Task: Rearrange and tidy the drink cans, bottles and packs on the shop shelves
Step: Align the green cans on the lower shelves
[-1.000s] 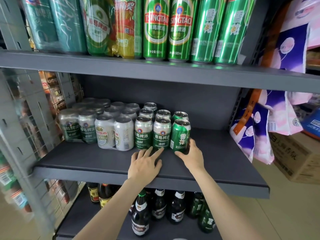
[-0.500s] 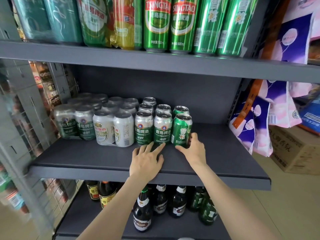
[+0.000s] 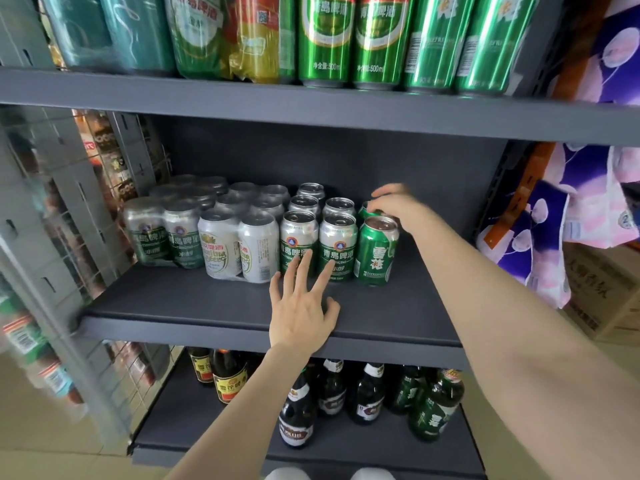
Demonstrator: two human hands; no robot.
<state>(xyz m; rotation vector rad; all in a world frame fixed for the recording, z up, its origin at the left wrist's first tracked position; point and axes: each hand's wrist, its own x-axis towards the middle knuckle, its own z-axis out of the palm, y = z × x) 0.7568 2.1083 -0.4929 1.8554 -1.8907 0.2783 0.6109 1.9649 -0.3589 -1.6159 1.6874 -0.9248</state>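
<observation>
A: Nearest us, what is the left hand (image 3: 299, 308) doing?

B: It lies flat over the middle shelf (image 3: 214, 303), fingers straight and spread, tips touching the fronts of the two silver-and-green cans (image 3: 318, 245) in the front row. It holds nothing.

A: And the right hand (image 3: 398, 209)?

B: Farther in, forearm stretched across the shelf, wrist bent down. Its fingers curl over the top of the rear green can (image 3: 367, 210), directly behind the front green can (image 3: 375, 251). It's blurred, but the grip looks closed on that can's rim.

A: So which way does the can lie from the hand?

B: Right under it, upright, long axis vertical, at the right end of the row. The right hand is clearly nearer; I'd judge it will shift that can.

A: Beyond?

B: The shrink-wrapped packs (image 3: 194, 230) to the left, against the dark back panel.
</observation>
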